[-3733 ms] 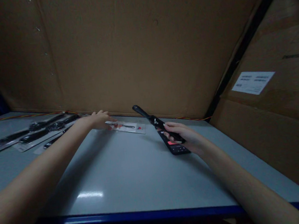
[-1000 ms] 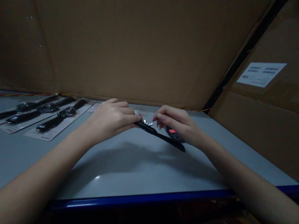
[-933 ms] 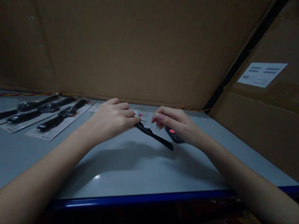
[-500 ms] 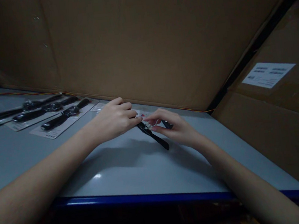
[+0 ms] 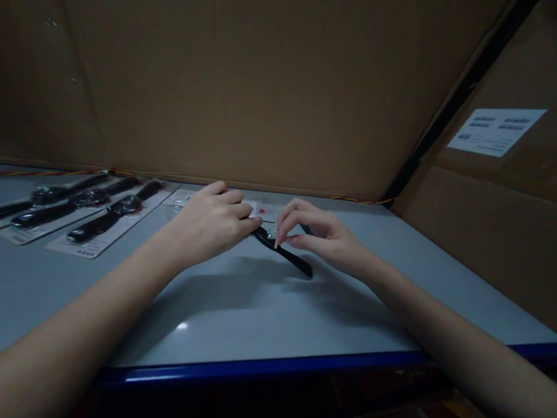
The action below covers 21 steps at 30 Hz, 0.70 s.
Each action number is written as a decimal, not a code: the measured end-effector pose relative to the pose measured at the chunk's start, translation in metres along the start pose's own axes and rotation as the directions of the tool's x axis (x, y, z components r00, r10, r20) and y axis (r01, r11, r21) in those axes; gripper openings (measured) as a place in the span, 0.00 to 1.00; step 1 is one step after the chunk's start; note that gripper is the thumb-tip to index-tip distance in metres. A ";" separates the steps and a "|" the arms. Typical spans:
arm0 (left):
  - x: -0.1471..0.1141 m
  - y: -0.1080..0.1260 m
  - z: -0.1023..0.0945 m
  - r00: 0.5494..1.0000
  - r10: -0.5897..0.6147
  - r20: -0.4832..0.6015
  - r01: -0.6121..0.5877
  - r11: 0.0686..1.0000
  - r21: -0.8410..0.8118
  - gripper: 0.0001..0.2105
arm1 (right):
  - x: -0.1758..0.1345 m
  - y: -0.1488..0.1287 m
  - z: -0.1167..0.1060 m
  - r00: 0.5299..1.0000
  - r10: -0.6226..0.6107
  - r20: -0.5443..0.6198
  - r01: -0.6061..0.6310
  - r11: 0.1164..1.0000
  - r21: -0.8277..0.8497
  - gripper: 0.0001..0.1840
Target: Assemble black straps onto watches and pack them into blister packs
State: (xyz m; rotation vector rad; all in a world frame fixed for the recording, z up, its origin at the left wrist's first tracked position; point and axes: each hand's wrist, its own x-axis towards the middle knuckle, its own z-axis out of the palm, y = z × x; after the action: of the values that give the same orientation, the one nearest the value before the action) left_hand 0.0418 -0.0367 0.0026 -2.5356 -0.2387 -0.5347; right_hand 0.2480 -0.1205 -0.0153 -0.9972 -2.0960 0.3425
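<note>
the left hand (image 5: 217, 223) is near the middle of the frame, back up and knuckles bent, its forearm rising from the lower left. its thumb and fingers close on the near end of a black tool (image 5: 294, 261), which slants down and right just right of the frame's middle. the right hand (image 5: 319, 234) comes in from the lower right, wrist raised, fingers arched, a gap between thumb and forefinger; the fingertips are at the tool's shiny middle, but i cannot tell whether they pinch it.

the tool's upper end is covered by the left hand, and its shiny part is small and blurred. a card (image 5: 262, 211) with a red spot shows behind the hands, largely hidden. a dark sliver (image 5: 307, 230) behind the right hand is too covered to name. at left, three packs (image 5: 102, 224) overlap on the table (image 5: 213, 340), the farthest cut off by the frame edge. both forearms are cut off at the bottom.
</note>
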 end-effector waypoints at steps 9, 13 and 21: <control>0.000 -0.002 0.001 0.998 0.024 -0.054 -0.017 0.992 0.123 0.09 | -0.002 0.010 0.003 0.994 0.039 -0.099 -0.050 0.992 -0.114 0.08; 0.000 0.001 0.000 0.997 0.039 -0.068 -0.028 0.987 0.156 0.07 | 0.000 0.007 0.005 0.991 0.069 -0.118 -0.085 0.988 -0.128 0.05; 0.001 0.001 0.001 0.996 0.044 -0.080 -0.031 0.988 0.153 0.08 | 0.001 0.010 0.008 0.995 0.018 -0.103 -0.024 0.998 -0.055 0.08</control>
State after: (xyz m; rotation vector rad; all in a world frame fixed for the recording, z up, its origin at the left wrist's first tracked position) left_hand 0.0431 -0.0371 0.0019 -2.3598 -0.1932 -0.5838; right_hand 0.2474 -0.1126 -0.0258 -1.0485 -2.0136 0.2394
